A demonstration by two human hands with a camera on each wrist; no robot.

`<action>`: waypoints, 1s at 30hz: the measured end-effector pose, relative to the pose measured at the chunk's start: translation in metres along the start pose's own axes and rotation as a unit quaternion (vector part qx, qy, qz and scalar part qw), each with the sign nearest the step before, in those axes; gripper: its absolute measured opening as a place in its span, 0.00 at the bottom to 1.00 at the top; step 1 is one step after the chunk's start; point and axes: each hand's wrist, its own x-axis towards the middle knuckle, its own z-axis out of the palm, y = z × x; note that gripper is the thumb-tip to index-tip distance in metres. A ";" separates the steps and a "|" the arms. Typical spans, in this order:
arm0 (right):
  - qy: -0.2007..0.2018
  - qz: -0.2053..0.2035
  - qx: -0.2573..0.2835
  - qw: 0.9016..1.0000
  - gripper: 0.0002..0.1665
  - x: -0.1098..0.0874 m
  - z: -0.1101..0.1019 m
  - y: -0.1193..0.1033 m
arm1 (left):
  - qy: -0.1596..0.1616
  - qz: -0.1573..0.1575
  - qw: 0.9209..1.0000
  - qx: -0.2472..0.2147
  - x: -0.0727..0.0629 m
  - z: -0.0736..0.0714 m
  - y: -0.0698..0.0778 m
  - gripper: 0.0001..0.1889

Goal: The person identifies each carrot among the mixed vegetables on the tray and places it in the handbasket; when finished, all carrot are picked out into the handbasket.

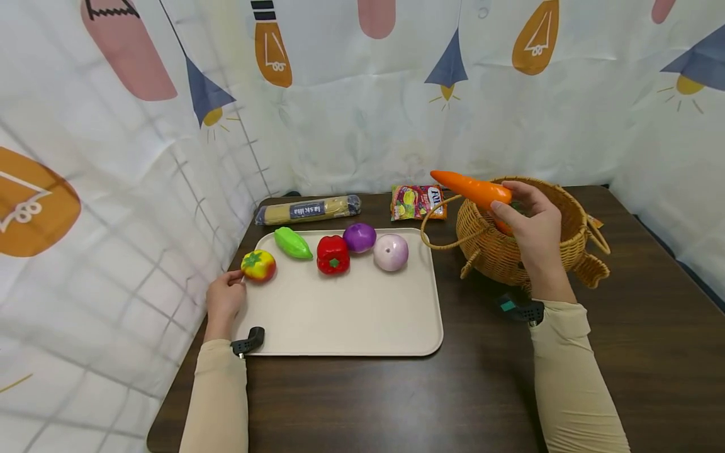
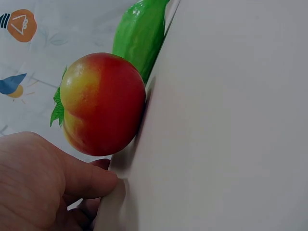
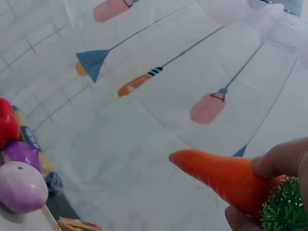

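Note:
My right hand [image 1: 535, 220] pinches an orange toy carrot [image 1: 467, 187] by its thick end, above the wicker basket [image 1: 498, 261]. In the right wrist view the carrot [image 3: 216, 175] points its tip away from the thumb, with green leafy sprigs [image 3: 286, 207] at its base. My left hand [image 1: 225, 299] grips the left rim of the cream tray [image 1: 345, 314], thumb on top and fingers beneath. Right beside that thumb sits a red and yellow tomato [image 2: 103, 103]. Also on the tray are a green vegetable [image 1: 292, 243], a red bell pepper [image 1: 333, 255], a purple vegetable [image 1: 359, 238] and a pale purple onion [image 1: 391, 252].
Behind the tray lies a pack of spaghetti [image 1: 308, 209]. A colourful snack bag [image 1: 418, 202] is left of the basket, near its looped handle [image 1: 426, 229]. Something orange shows inside the basket. A patterned curtain [image 1: 362, 126] hangs behind and left of the dark wooden table [image 1: 396, 402].

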 end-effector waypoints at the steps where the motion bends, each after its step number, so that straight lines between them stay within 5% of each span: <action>1: 0.013 -0.004 -0.007 1.000 0.24 0.001 -0.003 0.000 | 0.000 0.001 1.000 0.001 0.000 0.000 0.000 0.22; 7: 0.075 -0.012 -0.009 0.997 0.23 0.004 -0.022 0.000 | -0.002 0.004 1.000 0.008 0.000 0.001 -0.002 0.21; 14: 0.114 0.003 0.051 0.992 0.24 0.009 -0.041 -0.002 | 0.003 0.008 1.000 0.008 0.000 0.000 -0.003 0.21; 30: 0.154 0.023 0.030 0.987 0.26 0.013 -0.057 0.004 | 0.004 0.011 1.000 0.011 0.002 0.001 -0.003 0.21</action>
